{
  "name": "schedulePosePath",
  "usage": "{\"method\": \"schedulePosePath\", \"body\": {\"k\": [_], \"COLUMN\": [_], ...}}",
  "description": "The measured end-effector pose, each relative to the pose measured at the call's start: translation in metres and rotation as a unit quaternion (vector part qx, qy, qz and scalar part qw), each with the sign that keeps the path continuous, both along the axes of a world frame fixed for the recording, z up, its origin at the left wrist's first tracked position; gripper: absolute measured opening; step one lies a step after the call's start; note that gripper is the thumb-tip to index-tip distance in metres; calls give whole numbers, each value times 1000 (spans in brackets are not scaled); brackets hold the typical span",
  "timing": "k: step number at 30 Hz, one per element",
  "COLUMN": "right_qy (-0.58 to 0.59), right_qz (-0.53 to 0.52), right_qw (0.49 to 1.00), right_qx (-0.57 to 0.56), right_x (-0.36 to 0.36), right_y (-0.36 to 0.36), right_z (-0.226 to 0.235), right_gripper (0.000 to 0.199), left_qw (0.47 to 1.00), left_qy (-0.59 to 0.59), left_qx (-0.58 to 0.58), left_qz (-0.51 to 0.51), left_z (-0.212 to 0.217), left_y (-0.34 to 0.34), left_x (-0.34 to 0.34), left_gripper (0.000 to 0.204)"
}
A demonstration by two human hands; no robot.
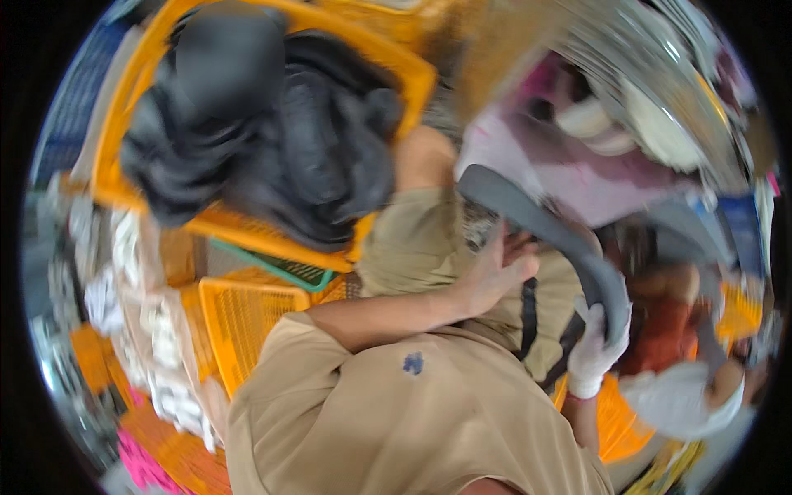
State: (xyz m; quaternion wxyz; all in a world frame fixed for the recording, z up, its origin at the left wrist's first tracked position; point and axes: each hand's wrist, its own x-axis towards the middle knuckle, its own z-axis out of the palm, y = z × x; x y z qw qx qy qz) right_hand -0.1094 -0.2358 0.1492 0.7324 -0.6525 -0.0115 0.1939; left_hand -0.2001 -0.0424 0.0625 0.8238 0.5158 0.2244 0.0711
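A long grey curved piece that looks like a shoe sole (569, 239) is held up in front of my chest, slanting from upper left to lower right. My right hand (600, 342), in a white glove, grips its lower end. Bare and with its fingers apart, my left hand (503, 271) is just below the sole's upper part; blur hides whether the fingertips touch it. At the upper left, a yellow crate (111, 136) is heaped with dark grey and black sole-like pieces (313, 140).
Another yellow crate (247, 326) and a green crate rim (285, 268) lie beside my left arm. White pieces (169, 346) line the left side. A pinkish-white sheet (536, 165) and clear plastic (676, 66) are at upper right. A co-worker in a white top (676, 400) sits at right.
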Motion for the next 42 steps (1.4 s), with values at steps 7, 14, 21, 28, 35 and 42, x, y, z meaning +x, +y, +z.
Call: {"method": "schedulePosePath", "body": {"k": [7,14,21,28,35,42], "right_qy": [29,-129,-344,-173,-170,-204], "right_qz": [-14,-111,5,-12,-74,-46], "right_qw": [991,967,884,940,964,913], "right_qx": [-130,-192,-316,-294,-191,-351], "right_x": [11,40,200,233,152,255], "right_y": [-35,-7,47,77,31,67], "right_z": [-30,-13,-45,-46,-24,-69], "right_gripper": [43,51,31,47,71,64], "left_qw": [971,966,963,936,974,794], "left_qy": [93,-31,46,71,-77,112], "left_qx": [-202,-208,260,243,-207,581], "left_qz": [94,149,58,-245,46,-139], "left_z": [-57,-59,-77,-81,-118,-80], "left_y": [-33,-53,64,89,-45,80], "left_x": [153,242,329,197,314,286], "left_gripper": [95,77,69,82,57,64]}}
